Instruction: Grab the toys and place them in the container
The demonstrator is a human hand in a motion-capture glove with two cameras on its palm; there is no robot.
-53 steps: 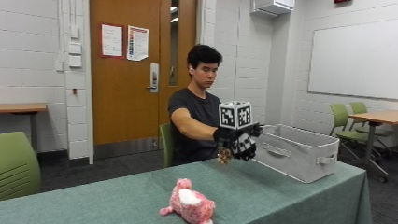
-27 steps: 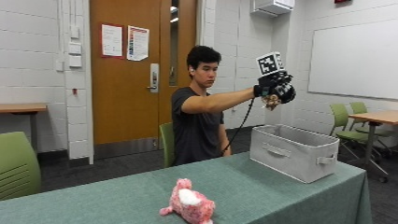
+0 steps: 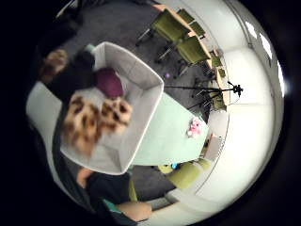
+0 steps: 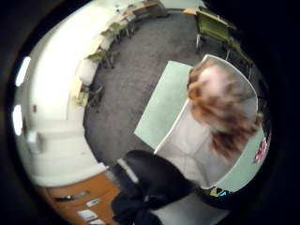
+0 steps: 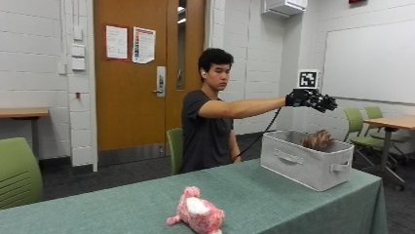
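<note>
Right hand (image 5: 313, 100) extended above grey container (image 5: 305, 165), fingers spread, holding nothing. Spotted brown toy (image 5: 317, 140) at container mouth. Pink toy (image 5: 197, 214) lies on green-clothed table (image 5: 272, 200), well apart. Classroom: wooden door (image 5: 133, 73), whiteboard (image 5: 369, 63).

A classroom or meeting room is being shown: a whiteboard (image 5: 369, 63) is being hung on painted block walls, with green chairs (image 5: 363, 129), tables (image 5: 389, 122), grey carpet.

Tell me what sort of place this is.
Likely a classroom or meeting room: a whiteboard on the wall, green chairs at tables, and a wooden door with notices.
</note>
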